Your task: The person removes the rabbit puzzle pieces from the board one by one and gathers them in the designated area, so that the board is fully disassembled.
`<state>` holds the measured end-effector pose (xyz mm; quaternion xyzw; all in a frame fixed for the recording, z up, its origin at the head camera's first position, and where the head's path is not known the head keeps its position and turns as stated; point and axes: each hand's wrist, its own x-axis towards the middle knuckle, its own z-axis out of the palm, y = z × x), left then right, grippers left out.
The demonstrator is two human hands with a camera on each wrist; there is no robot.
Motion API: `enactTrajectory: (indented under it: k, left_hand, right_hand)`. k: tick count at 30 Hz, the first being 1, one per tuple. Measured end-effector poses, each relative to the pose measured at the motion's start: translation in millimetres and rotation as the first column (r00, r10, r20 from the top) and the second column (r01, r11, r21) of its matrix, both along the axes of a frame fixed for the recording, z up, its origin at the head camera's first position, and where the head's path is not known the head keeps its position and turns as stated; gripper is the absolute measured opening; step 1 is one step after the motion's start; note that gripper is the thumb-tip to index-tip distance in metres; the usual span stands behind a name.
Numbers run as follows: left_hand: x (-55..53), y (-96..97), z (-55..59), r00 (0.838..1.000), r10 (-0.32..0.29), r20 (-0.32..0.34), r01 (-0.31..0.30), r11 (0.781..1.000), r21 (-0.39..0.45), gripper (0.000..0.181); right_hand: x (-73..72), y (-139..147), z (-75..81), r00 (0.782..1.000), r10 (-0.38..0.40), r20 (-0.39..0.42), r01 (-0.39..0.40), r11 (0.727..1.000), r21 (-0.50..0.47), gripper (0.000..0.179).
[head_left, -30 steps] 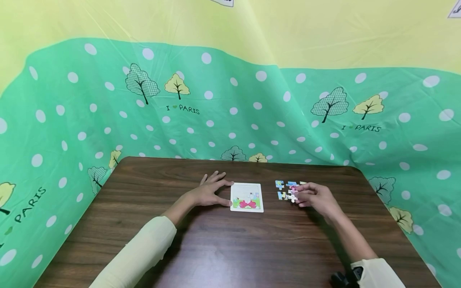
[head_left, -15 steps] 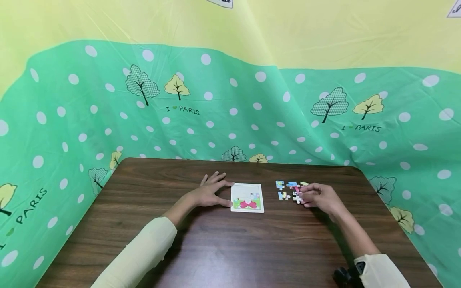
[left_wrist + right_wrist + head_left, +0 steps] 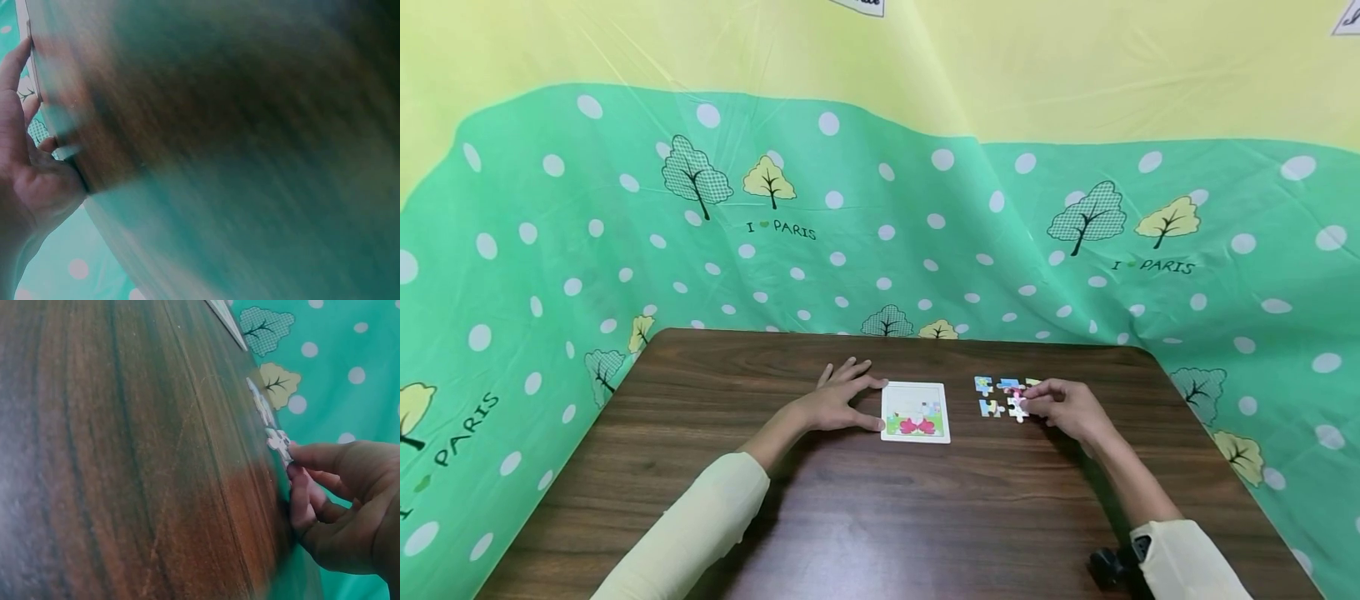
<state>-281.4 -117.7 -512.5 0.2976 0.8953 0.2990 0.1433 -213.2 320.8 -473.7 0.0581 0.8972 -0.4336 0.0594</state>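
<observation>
A square white-rimmed jigsaw tray (image 3: 913, 387) lies mid-table, its lower part filled with a pink, green and white picture. My left hand (image 3: 831, 407) rests at its left side, index fingertip near the upper corner and thumb at the lower one. To the right, my right hand (image 3: 1071, 408) pinches a jigsaw piece (image 3: 1017, 406) with pink and white on it. Loose pieces (image 3: 991, 408) lie around it in two rows, some partly covered by the fingers. In the right wrist view, thumb and fingertips meet at the edge of a piece (image 3: 279, 442).
The dark wooden table (image 3: 880, 517) ends at a back edge against a green and yellow printed cloth (image 3: 880, 225). A black device (image 3: 1112, 568) sits at my right wrist. Much of the left wrist view is blurred table.
My right hand shifted slightly right with the pinched piece, away from the lower-left piece, then a touch back and up. My left hand and the tray stayed put.
</observation>
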Motion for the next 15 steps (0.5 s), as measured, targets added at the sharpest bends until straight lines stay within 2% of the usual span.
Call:
enactTrajectory:
  k: [9,15]
  left_hand:
    - [-1.3,0.9,-5.0,1.000,0.007,-0.021,-0.008,1.000,-0.020,0.086]
    - [5.1,1.6,7.0,1.000,0.006,0.004,-0.006,1.000,-0.017,0.084]
  right_hand:
    - [-2.2,-1,-1.8,0.999,-0.029,0.029,0.027,0.998,0.058,0.027]
    - [-2.9,-2,-2.6,0.999,-0.028,0.019,0.026,0.997,0.075,0.027]
